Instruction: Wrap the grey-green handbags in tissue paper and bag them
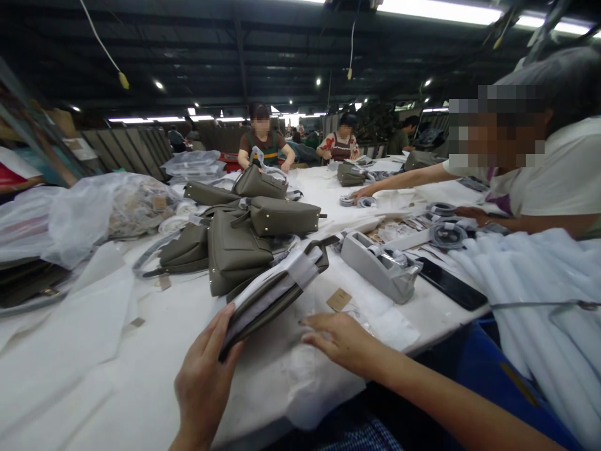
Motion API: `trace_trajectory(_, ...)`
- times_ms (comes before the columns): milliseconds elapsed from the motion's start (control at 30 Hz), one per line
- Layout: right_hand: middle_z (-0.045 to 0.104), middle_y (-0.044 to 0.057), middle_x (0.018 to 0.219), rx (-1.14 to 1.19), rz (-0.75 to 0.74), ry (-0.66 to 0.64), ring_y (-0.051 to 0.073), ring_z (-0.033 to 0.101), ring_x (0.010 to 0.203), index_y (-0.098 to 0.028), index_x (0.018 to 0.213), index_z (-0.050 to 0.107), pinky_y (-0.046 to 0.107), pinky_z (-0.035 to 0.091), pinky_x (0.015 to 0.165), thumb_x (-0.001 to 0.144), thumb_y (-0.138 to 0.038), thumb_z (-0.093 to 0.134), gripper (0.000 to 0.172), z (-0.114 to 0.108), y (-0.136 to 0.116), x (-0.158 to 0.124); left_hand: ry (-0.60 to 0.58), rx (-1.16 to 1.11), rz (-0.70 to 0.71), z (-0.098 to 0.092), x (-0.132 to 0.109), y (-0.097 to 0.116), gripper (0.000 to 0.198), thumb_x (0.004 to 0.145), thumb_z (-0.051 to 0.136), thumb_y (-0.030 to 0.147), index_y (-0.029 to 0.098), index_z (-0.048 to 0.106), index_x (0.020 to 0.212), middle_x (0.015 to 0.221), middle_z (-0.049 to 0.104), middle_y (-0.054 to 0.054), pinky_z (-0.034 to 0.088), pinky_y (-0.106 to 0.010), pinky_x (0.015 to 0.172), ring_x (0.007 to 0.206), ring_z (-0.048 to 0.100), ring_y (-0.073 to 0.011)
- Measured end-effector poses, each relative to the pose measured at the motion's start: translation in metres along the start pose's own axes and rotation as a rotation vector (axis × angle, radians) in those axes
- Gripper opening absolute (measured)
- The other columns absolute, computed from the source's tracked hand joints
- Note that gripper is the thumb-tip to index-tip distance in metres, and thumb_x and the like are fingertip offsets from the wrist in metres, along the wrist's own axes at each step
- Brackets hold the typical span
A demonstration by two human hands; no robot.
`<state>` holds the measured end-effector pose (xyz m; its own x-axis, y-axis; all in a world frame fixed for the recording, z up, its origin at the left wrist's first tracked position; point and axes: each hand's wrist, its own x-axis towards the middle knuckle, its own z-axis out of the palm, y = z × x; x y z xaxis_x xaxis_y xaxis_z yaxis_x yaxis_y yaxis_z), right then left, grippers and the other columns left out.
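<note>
My left hand [204,376] grips the near end of an olive-green handbag [275,288] stuffed with white paper, tilted up off the white table [154,351]. My right hand [339,338] lies flat with fingers stretched out on white tissue paper [375,319] beside the bag, close to a small brown tag [339,299]. Behind the held bag stands a pile of several more olive handbags [244,235].
A grey tape dispenser [380,266] and a black phone [451,285] lie to the right. A person in white [554,175] leans over the table at right, reaching to tape rolls [446,233]. White rolled sheets [544,282] at right; plastic bags [107,210] at left. Two seated workers far back.
</note>
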<state>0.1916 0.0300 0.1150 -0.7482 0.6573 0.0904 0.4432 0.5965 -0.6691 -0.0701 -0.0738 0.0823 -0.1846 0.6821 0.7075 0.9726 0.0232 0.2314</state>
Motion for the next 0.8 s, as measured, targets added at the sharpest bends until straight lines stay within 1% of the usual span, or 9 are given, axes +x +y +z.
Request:
trace_trajectory(67,0.057,0.019,0.139,-0.133,0.047,0.073,0.031,0.052,0.132,-0.008,0.137,0.057,0.042,0.040,0.112,0.097,-0.047,0.051,0.057,0.008,0.008,0.017,0.010,-0.012,-0.006,0.000,-0.001,0.000,0.050,0.097,0.052,0.035,0.028,0.044,0.146,0.138,0.060,-0.004,0.052,-0.035,0.095,0.118,0.063,-0.0258)
trace_trajectory(133,0.043,0.025,0.150,-0.241,0.061,0.043,0.036,0.038,0.141,-0.003,0.145,0.045,0.050,0.032,0.117,0.094,-0.051,0.054,0.070,0.021,0.019,0.035,0.011,-0.029,-0.001,0.001,-0.002,-0.001,0.051,0.096,0.053,0.031,0.028,0.044,0.146,0.139,0.060,-0.004,0.050,-0.035,0.098,0.119,0.062,-0.0256)
trace_trajectory(200,0.035,0.024,0.155,-0.302,0.006,0.013,0.037,0.029,0.146,-0.006,0.149,0.040,0.053,0.024,0.119,0.091,-0.057,0.057,0.079,0.038,0.028,0.050,0.013,-0.040,0.018,0.005,-0.001,-0.004,0.053,0.095,0.055,0.028,0.029,0.043,0.147,0.139,0.059,-0.004,0.050,-0.036,0.099,0.119,0.062,-0.0254)
trace_trajectory(233,0.036,0.022,0.155,-0.321,-0.044,0.018,0.036,0.027,0.147,-0.009,0.149,0.041,0.053,0.021,0.121,0.090,-0.059,0.057,0.079,0.046,0.032,0.057,0.012,-0.042,0.025,0.008,0.001,-0.006,0.055,0.094,0.056,0.026,0.029,0.042,0.147,0.139,0.059,-0.004,0.050,-0.036,0.099,0.119,0.062,-0.0254)
trace_trajectory(300,0.041,0.018,0.153,-0.347,-0.142,0.046,0.032,0.029,0.146,-0.012,0.148,0.044,0.048,0.018,0.122,0.092,-0.060,0.053,0.074,0.057,0.035,0.070,0.005,-0.047,0.042,0.015,0.009,-0.011,0.057,0.093,0.059,0.024,0.030,0.042,0.147,0.139,0.059,-0.004,0.050,-0.037,0.100,0.120,0.061,-0.0255)
trace_trajectory(400,0.044,0.016,0.152,-0.360,-0.219,0.037,0.030,0.032,0.145,-0.014,0.147,0.044,0.045,0.019,0.122,0.095,-0.060,0.048,0.069,0.062,0.036,0.088,-0.015,-0.055,0.065,0.026,0.030,-0.020,0.058,0.092,0.061,0.022,0.031,0.042,0.146,0.139,0.059,-0.004,0.050,-0.037,0.101,0.122,0.060,-0.0255)
trace_trajectory(600,0.041,0.018,0.153,-0.374,-0.208,-0.024,0.033,0.032,0.145,-0.012,0.146,0.046,0.049,0.021,0.120,0.097,-0.056,0.043,0.066,0.060,0.037,0.109,-0.029,-0.035,0.093,0.045,0.070,-0.038,0.057,0.090,0.064,0.023,0.029,0.046,0.144,0.137,0.061,-0.004,0.050,-0.035,0.101,0.120,0.061,-0.0246)
trace_trajectory(733,0.041,0.019,0.153,-0.361,-0.190,-0.048,0.035,0.034,0.143,-0.011,0.147,0.044,0.051,0.021,0.119,0.097,-0.056,0.043,0.068,0.061,0.037,0.113,-0.071,-0.031,0.144,0.069,0.095,-0.047,0.056,0.089,0.064,0.019,0.030,0.049,0.142,0.137,0.061,-0.002,0.050,-0.035,0.101,0.119,0.062,-0.0242)
trace_trajectory(800,0.038,0.019,0.155,-0.354,-0.194,-0.068,0.034,0.031,0.145,-0.011,0.149,0.042,0.049,0.019,0.120,0.097,-0.057,0.043,0.069,0.059,0.036,0.113,-0.079,-0.028,0.149,0.080,0.109,-0.049,0.056,0.088,0.064,0.019,0.030,0.050,0.141,0.137,0.062,-0.003,0.052,-0.035,0.098,0.117,0.063,-0.0247)
